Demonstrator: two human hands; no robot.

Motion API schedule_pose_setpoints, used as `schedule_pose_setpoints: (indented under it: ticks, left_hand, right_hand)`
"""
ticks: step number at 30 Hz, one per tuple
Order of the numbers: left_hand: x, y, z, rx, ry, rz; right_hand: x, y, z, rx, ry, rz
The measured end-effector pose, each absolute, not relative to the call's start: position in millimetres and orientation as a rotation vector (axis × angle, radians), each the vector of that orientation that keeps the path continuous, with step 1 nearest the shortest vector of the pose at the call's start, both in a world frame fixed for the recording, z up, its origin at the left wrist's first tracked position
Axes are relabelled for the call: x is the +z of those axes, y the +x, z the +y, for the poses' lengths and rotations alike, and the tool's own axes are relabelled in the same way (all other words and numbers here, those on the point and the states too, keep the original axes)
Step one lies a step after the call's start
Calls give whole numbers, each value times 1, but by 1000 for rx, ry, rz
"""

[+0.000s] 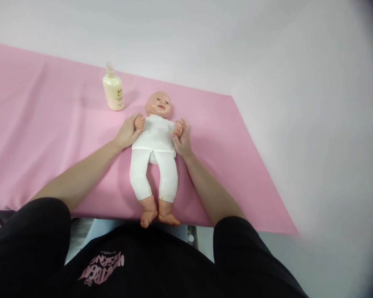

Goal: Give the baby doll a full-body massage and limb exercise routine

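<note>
A baby doll (155,134) in a white top and white leggings lies on its back on a pink sheet (217,124). Its head points away from me and its bare feet reach the near edge. My left hand (128,131) is closed around the doll's arm at the left, just below its small fist. On the other side, my right hand (183,140) grips the doll's other arm, thumb in front and fingers behind the fist. Parts of my fingers are hidden behind the doll's hands.
A cream-coloured pump bottle (114,91) with a printed label stands on the sheet, beyond my left hand. A pale wall (267,54) runs along the back and right. The sheet's near edge borders my black shirt (161,260).
</note>
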State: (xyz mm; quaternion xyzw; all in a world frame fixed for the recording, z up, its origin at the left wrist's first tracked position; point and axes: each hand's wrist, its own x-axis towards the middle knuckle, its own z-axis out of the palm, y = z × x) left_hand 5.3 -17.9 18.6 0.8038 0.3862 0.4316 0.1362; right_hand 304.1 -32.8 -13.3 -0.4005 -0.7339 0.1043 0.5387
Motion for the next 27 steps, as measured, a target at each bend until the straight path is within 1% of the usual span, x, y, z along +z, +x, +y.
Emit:
schedule_pose_setpoints:
  ticks: [4, 7, 11, 18, 23, 27]
  left_hand:
    - [6, 3, -4, 1299, 2232, 1102]
    - [-2, -1, 3, 1262, 2206, 1142]
    - [-7, -6, 6, 1235, 2214, 1246]
    - [-7, -10, 5, 1215, 2248, 1495]
    - [-3, -5, 3, 1197, 2190, 1529]
    - [3, -4, 0, 1188, 2178, 1541]
  right_hand:
    - [-22, 305, -21, 137, -1121, -1639]
    - [-21, 310, -15, 80, -1223, -1691]
    - [-17, 315, -13, 146, -1260, -1804]
    - [-28, 317, -12, 318, -1268, -1636]
    - [-22, 317, -15, 413, -1280, -1597]
    - [-22, 320, -15, 389, -1276, -1629]
